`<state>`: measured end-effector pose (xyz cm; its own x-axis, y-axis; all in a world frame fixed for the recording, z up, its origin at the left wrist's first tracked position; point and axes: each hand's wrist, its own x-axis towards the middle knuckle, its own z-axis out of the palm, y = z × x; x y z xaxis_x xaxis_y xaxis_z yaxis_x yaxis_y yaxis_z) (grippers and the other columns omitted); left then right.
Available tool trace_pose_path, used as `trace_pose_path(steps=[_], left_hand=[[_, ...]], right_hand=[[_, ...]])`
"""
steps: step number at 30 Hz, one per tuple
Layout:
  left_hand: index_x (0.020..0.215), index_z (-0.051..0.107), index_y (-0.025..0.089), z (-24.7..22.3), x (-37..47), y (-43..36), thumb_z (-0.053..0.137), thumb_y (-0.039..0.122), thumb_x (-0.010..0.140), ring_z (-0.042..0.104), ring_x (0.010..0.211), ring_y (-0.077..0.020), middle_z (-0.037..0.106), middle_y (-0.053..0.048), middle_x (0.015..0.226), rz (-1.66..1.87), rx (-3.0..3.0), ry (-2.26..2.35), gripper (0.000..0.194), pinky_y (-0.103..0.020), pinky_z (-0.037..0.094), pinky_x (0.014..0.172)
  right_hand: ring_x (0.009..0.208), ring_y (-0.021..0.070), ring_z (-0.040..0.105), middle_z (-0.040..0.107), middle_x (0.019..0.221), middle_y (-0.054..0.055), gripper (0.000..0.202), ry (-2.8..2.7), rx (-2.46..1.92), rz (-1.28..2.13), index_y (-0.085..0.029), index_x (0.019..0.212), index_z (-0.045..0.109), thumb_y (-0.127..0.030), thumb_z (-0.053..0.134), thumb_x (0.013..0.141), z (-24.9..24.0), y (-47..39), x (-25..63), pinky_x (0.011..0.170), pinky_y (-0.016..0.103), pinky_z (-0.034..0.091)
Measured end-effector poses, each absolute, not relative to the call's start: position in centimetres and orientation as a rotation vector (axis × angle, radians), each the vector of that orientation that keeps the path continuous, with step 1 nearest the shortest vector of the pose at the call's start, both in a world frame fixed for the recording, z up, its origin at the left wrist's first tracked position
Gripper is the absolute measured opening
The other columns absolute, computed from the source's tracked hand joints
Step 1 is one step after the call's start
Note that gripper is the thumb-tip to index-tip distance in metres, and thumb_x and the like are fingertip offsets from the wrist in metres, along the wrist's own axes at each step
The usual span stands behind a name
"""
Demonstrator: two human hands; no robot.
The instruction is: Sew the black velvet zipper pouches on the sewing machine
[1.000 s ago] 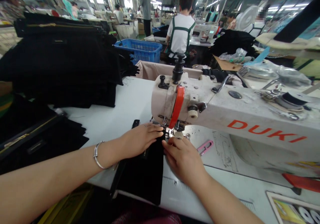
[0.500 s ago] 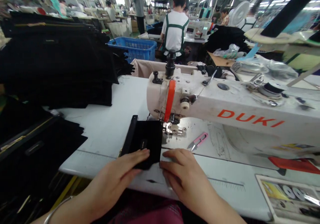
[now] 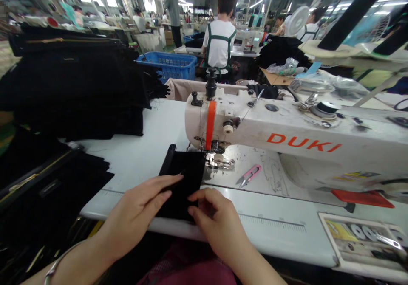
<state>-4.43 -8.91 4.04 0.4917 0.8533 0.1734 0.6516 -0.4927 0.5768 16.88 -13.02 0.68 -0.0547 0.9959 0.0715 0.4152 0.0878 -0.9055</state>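
Note:
A black fabric piece [image 3: 188, 166] lies on the pale sewing table, its upper right corner beside the presser foot [image 3: 219, 161] of the white sewing machine [image 3: 248, 132]. My left hand [image 3: 137, 210] rests flat on the fabric's left part, fingers extended toward the machine. At the fabric's lower right edge is my right hand [image 3: 216, 217], thumb and index finger bent close to the edge; part of the cloth between them is hidden. Pink-handled thread snips [image 3: 250, 175] lie on the machine bed, right of the foot.
Tall stacks of black fabric pieces [image 3: 73, 81] stand at the left, with more [image 3: 47, 183] hanging lower down. Behind the table are a blue basket [image 3: 172, 64] and a seated person [image 3: 219, 38]. A red part [image 3: 361, 198] sits under the machine arm.
The fabric has shifted slightly toward the table's front edge. My left hand has moved left over it, and my right thumb and fingers have come onto its lower right edge. The camera view has turned slightly.

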Motion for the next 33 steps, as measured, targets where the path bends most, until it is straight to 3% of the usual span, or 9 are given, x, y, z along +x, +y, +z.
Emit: trace_pose_path(steps=[2, 5, 8, 13, 20, 33], left_hand=[[0.137, 0.053, 0.022, 3.5, -4.0, -9.5, 0.041, 0.012, 0.097, 0.05, 0.131, -0.0234, 0.054, -0.007, 0.141, 0.492, 2.604, 1.025, 0.042, -0.038, 0.044, 0.11], [0.136, 0.054, 0.015, 2.7, -3.1, -10.7, 0.039, 0.001, 0.089, 0.043, 0.134, -0.0292, 0.052, -0.012, 0.142, 0.294, 2.899, 0.871, 0.051, -0.047, 0.043, 0.109], [0.129, 0.058, 0.012, 2.5, -2.4, -11.5, 0.041, 0.004, 0.092, 0.052, 0.12, -0.031, 0.06, -0.014, 0.126, 0.292, 2.968, 0.859, 0.042, -0.049, 0.048, 0.1], [0.124, 0.06, 0.013, 2.0, -2.2, -11.9, 0.042, 0.011, 0.1, 0.056, 0.101, -0.0243, 0.065, -0.009, 0.109, 0.375, 2.9, 0.685, 0.031, -0.044, 0.047, 0.092], [0.113, 0.065, 0.021, 0.2, -2.1, -11.9, 0.06, 0.012, 0.095, 0.054, 0.099, -0.0184, 0.064, -0.004, 0.102, 0.74, 2.598, 0.841, 0.021, -0.033, 0.044, 0.089], [0.11, 0.065, 0.016, -0.2, -2.0, -11.7, 0.056, 0.008, 0.095, 0.057, 0.095, -0.0173, 0.067, -0.005, 0.101, 0.72, 2.605, 0.67, 0.019, -0.034, 0.046, 0.088]], right_hand=[[0.075, 0.0171, 0.059, 0.064, 0.082, -0.002, 0.028, -1.722, -1.433, 0.885, -0.024, 0.092, 0.067, -0.001, 0.071, 0.077, 0.5, -14.3, 17.4, 0.067, 0.029, 0.047], [0.081, 0.0209, 0.056, 0.065, 0.087, 0.003, 0.026, -1.961, -1.36, 0.599, -0.018, 0.098, 0.066, 0.0, 0.069, 0.079, -0.3, -16.1, 18.2, 0.071, 0.033, 0.047], [0.076, 0.0208, 0.051, 0.062, 0.084, 0.006, 0.016, -2.025, -1.3, 0.373, -0.016, 0.102, 0.066, -0.007, 0.063, 0.088, -1.1, -17.2, 18.6, 0.066, 0.033, 0.044], [0.074, 0.0193, 0.047, 0.061, 0.08, 0.006, 0.015, -2.027, -1.207, 0.282, -0.015, 0.101, 0.068, -0.011, 0.054, 0.096, -2.0, -17.5, 18.8, 0.065, 0.031, 0.041], [0.076, 0.0187, 0.046, 0.062, 0.083, 0.006, 0.018, -2.081, -1.122, 0.264, -0.014, 0.105, 0.067, -0.011, 0.052, 0.097, -2.3, -17.7, 19.4, 0.067, 0.032, 0.04], [0.071, 0.0175, 0.048, 0.063, 0.078, 0.004, 0.022, -2.116, -1.086, 0.241, -0.016, 0.1, 0.068, -0.014, 0.045, 0.1, -2.1, -17.5, 19.4, 0.065, 0.033, 0.038]])
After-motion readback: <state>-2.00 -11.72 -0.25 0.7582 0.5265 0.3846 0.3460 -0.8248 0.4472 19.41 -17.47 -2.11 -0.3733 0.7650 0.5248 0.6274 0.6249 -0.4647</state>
